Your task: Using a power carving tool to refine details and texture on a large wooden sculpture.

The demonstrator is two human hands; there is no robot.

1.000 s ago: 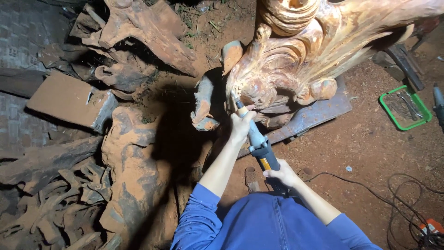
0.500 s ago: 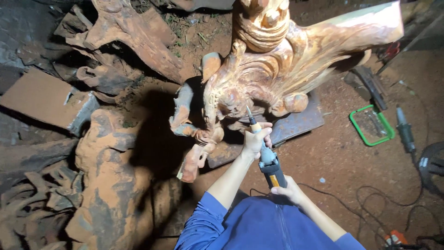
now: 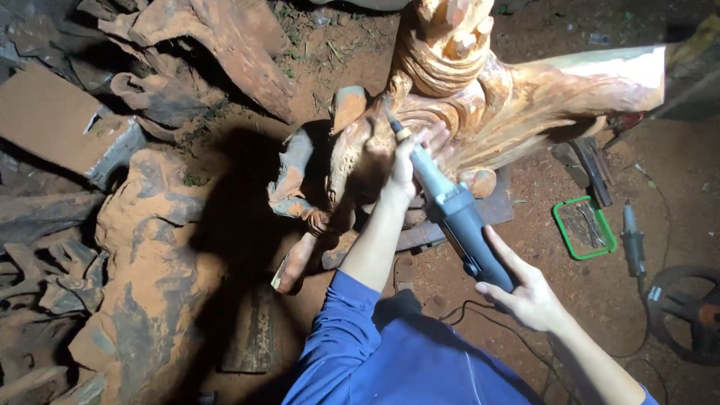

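The left hand (image 3: pixel 409 161) is curled around the thin neck of a grinder (image 3: pixel 450 206), fingers wrapped close just behind its tip, and it rests against the carving (image 3: pixel 480 105). The right hand (image 3: pixel 525 289) grips the grinder's grey rear body from below, thumb laid along the barrel and fingers folded under it. The grinder slants from 5 o'clock up toward 11 o'clock, with its fine bit touching the carving at a folded ridge just left of centre. A black cord (image 3: pixel 450 311) trails from its rear over the dirt.

The carving is a big reddish-orange root sculpture filling the view's 12 to 2 o'clock, with spiral folds on top and a pale cut face at its right end. It stands on a dark slab (image 3: pixel 495 214).

At 3 o'clock from the hands a green tray (image 3: pixel 559 225) holds small metal bits, and just right of it lies a 2nd slim tool (image 3: pixel 632 240). A round black-and-orange device (image 3: pixel 686 307) sits at 4 o'clock near the edge. At 8 to 10 o'clock, raw root chunks (image 3: pixel 142 247) lie heaped on the ground, and a flat brown block (image 3: pixel 60 120) sits at 10 o'clock. Blue sleeves (image 3: pixel 337 337) cover both arms.
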